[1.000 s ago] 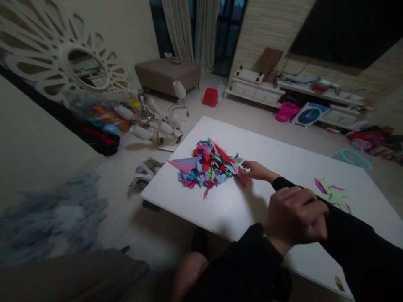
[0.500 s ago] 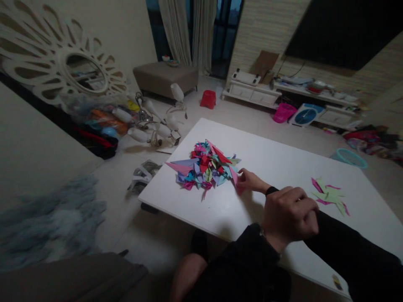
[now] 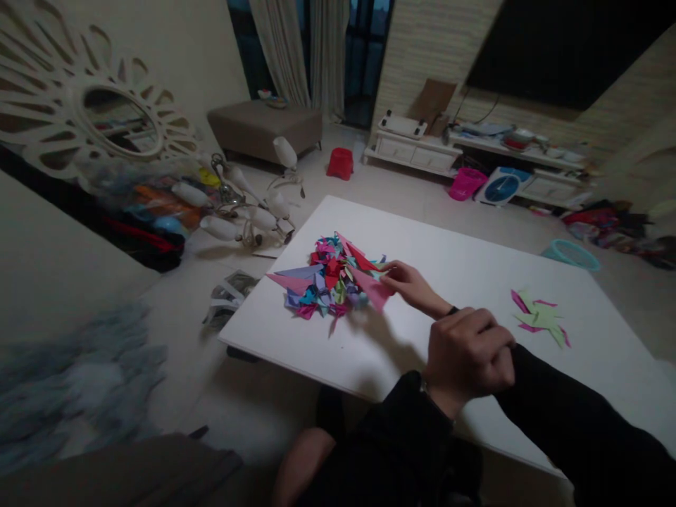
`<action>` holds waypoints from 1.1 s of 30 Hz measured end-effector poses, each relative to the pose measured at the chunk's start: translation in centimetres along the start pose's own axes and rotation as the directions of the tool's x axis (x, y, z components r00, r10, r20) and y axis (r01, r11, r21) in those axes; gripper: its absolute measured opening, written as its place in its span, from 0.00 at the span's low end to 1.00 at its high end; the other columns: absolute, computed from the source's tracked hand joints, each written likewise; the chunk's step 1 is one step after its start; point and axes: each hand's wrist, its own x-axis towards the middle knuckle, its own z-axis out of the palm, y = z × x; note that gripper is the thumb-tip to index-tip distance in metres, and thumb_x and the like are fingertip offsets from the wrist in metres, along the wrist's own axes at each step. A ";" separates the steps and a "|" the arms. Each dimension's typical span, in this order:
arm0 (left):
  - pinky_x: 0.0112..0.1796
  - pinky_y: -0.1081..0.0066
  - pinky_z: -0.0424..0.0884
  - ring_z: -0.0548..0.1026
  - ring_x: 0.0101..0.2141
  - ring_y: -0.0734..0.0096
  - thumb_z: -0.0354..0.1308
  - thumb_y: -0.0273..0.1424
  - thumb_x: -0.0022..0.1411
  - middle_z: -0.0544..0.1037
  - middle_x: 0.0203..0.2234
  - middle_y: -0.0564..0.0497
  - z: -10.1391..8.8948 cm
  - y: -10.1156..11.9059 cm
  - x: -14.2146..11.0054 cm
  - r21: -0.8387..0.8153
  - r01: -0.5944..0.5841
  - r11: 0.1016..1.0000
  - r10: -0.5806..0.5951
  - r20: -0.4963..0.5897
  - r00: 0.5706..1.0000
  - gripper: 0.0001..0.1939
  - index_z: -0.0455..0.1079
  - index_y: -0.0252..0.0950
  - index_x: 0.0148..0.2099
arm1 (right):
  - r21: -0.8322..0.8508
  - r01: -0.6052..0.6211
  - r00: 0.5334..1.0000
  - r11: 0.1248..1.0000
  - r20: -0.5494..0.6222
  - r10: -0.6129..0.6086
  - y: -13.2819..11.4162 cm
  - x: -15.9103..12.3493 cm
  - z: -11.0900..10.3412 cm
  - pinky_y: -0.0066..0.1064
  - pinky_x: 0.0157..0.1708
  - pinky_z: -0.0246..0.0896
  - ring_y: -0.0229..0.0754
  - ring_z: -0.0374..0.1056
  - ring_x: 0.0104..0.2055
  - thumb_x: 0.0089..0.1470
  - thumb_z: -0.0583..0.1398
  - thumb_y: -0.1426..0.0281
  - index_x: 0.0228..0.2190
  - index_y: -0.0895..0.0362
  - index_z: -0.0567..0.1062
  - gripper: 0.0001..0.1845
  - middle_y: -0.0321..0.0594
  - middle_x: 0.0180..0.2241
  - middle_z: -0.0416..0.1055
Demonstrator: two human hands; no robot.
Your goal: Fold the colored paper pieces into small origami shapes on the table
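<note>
Between the thumb and fingers of my right hand (image 3: pixel 409 282), a pink folded-paper plane (image 3: pixel 374 290) is pinched above the white table (image 3: pixel 448 243). Its tip points left over a heap of colourful folded paper pieces (image 3: pixel 327 289), in red, blue, purple, green and magenta. My left hand (image 3: pixel 470 359) is closed in a fist and overlaps my right forearm near the black cuff. Whatever its curled fingers hold, if anything, is hidden. A green and magenta paper pinwheel shape (image 3: pixel 541 318) lies farther right on the table.
Beyond the table's left side, a chandelier with white shades (image 3: pixel 253 215) rests on the floor. A red stool (image 3: pixel 340 163), a pink bin (image 3: pixel 467 183) and a light-blue basket (image 3: pixel 573 255) stand past the far edge. My knee (image 3: pixel 303 461) is by the near edge.
The pink plane has been raised off the table and turned over the heap by my right hand. My left fist stays at my right forearm. The whole view has shifted slightly.
</note>
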 end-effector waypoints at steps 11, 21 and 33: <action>0.28 0.71 0.61 0.67 0.27 0.73 0.50 0.18 0.53 0.68 0.22 0.51 1.1 0.4 -0.6 -0.092 0.004 0.996 -0.011 -0.077 0.997 0.11 0.68 0.35 0.25 | -0.732 -0.447 0.894 0.514 -0.379 0.238 13.7 -13.7 -16.5 0.41 0.50 0.63 0.51 0.67 0.49 0.54 0.60 0.70 0.43 0.57 0.73 0.13 0.51 0.46 0.71; 0.28 0.72 0.60 0.67 0.26 0.74 0.50 0.18 0.54 0.69 0.23 0.51 4.9 1.6 -0.5 -0.131 0.018 0.991 -0.021 -0.022 1.000 0.11 0.68 0.35 0.25 | -0.862 -0.477 0.830 0.170 -0.379 0.409 20.2 -24.2 -28.0 0.40 0.45 0.61 0.54 0.66 0.55 0.55 0.57 0.76 0.54 0.56 0.71 0.24 0.56 0.58 0.66; 0.28 0.70 0.63 0.70 0.28 0.72 0.52 0.21 0.52 0.73 0.25 0.51 8.0 2.3 -1.2 -0.029 0.028 0.999 -0.019 0.266 0.964 0.09 0.72 0.36 0.27 | -0.851 -0.505 0.842 0.142 -0.450 0.298 21.0 -16.5 -26.5 0.38 0.30 0.52 0.52 0.72 0.35 0.64 0.53 0.64 0.45 0.55 0.76 0.15 0.55 0.41 0.77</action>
